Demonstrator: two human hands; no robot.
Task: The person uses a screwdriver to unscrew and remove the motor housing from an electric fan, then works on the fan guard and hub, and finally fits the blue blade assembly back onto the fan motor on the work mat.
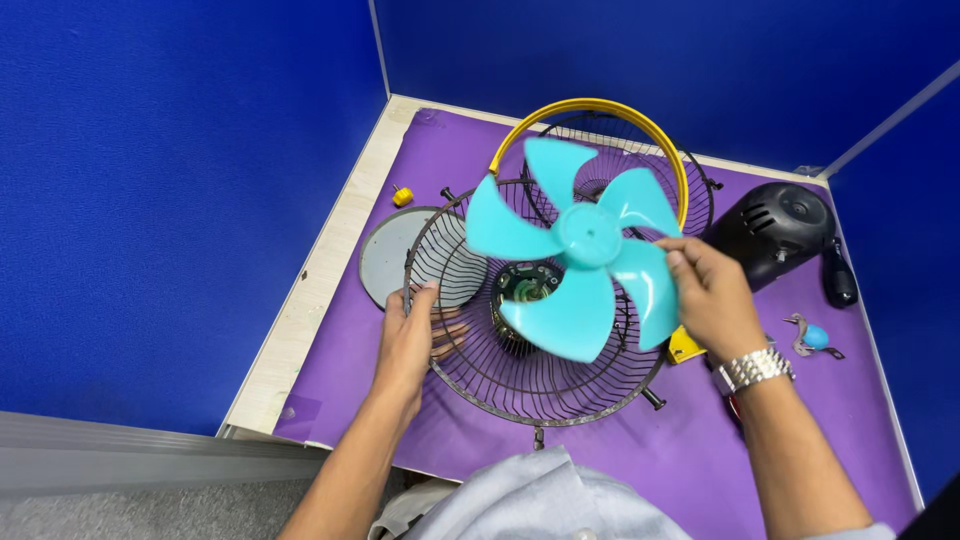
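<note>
Right hand pinching turquoise fan blade at its 3 o'clock vane, blade held above rear wire guard. Left hand clasped on guard rim at 9 o'clock, steadying. I judge blade light, thin plastic, flexy at vane tips, so hub is safer hold. Front guard with yellow rim at 12, black motor cover at 2.

Fan blade above wire guard at mat centre, second guard behind, round disc left, motor housing right, left hand on guard's left rim, right hand at blade's right edge.
</note>
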